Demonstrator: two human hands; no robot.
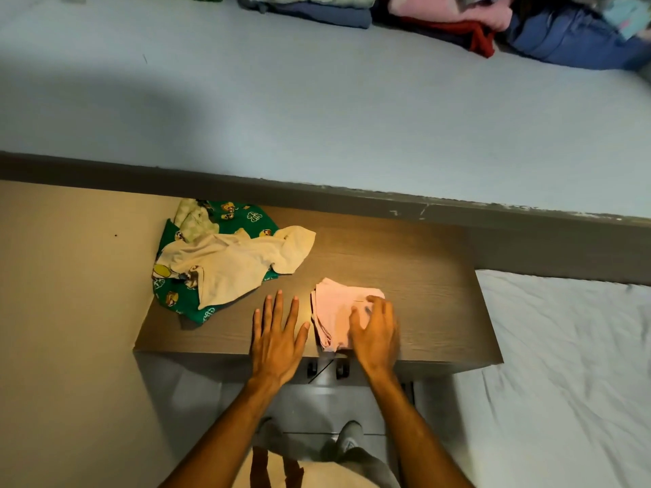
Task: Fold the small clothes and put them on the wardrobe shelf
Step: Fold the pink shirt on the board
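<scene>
Head view: right hand (375, 331) flat, pressing pink garment (334, 311); left hand (278, 332) spread at 9 o'clock; should crease firmly, keeping edges aligned

- Setting: a bedroom in a home.
- Bed (570, 364) with wrinkled white sheet, to my right.
- Wood-grain tabletop (405, 276) against the pale blue wall (317, 118).
- Small children's clothes on it: green cartoon-print garment (246, 214), cream garment (239, 262), folded pink piece (334, 311).
- Stacked folded clothes (317, 8) at the top of my view.
</scene>
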